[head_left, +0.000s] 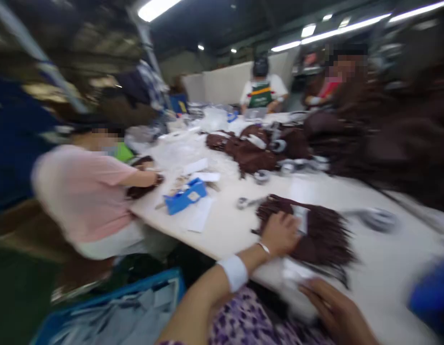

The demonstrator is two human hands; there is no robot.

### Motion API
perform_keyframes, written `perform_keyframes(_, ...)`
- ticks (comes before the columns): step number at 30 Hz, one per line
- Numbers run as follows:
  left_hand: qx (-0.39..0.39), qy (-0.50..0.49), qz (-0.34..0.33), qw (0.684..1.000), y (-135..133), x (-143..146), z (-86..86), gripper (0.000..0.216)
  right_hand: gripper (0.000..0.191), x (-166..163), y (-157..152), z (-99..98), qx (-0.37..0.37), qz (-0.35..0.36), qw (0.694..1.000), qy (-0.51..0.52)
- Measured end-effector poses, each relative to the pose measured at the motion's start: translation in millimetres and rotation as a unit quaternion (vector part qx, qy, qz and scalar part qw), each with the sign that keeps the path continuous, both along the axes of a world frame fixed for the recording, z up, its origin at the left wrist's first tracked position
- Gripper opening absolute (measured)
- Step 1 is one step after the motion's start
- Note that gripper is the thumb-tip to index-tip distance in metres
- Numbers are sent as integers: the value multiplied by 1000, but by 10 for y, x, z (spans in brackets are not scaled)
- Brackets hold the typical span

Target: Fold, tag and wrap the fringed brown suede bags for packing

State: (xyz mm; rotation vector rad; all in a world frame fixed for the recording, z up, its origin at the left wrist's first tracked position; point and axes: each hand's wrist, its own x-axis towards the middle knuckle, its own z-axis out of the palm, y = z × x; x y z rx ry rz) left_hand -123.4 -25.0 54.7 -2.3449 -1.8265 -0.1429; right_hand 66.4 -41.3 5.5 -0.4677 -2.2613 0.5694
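Note:
On the white table lies a folded dark brown fringed cloth [326, 235], perhaps a scarf, with a pale label band [300, 218] across it. My left hand [281, 233] rests flat on the cloth beside that band, fingers stretched out. Closer to me, at the table's near edge, my right hand [330, 302] pinches a white thin sheet [296, 272], blurred; whether it is paper or a plastic bag I cannot tell. The cloth's fringe hangs out toward the right and near side.
A blue box [186, 197] of small items stands left on the table [229, 225]. Tape rolls [382, 219] and brown cloths [254, 155] lie about. A blue crate [110, 306] of grey pieces sits below left. Co-workers [88, 187] sit left and at the far side.

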Motion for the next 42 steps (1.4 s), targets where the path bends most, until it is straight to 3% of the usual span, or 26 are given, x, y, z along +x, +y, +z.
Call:
perform_keyframes(1,12,-35,17,999,31,-9,-57,47,21,73,-38,38,2,17,998,-66)
perform_keyframes(2,22,-70,34,997,100,-30,-176,48,22,120,-62,52,12,-11,995,-103)
perform_keyframes(6,35,-157,59,985,421,-62,-776,52,15,161,-116,-9,100,-63,971,-209)
perform_keyframes(8,38,-160,61,985,429,-73,-880,52,13,161,-201,0,131,-54,965,-222)
perform_keyframes(16,50,-134,75,987,385,-118,-853,54,7,232,-386,66,171,-17,952,-252)
perform_keyframes(31,64,-131,62,987,427,-137,-929,55,12,390,-448,-156,167,-16,936,-311)
perform_keyframes(37,83,-130,58,986,429,-132,-915,55,15,320,-438,-246,201,-9,940,-275)
perform_keyframes(40,89,-129,56,986,435,-130,-915,55,18,257,-330,-132,192,33,942,-275)
perform_keyframes(42,90,-129,53,986,436,-136,-924,55,11,166,-146,56,126,78,949,-277)
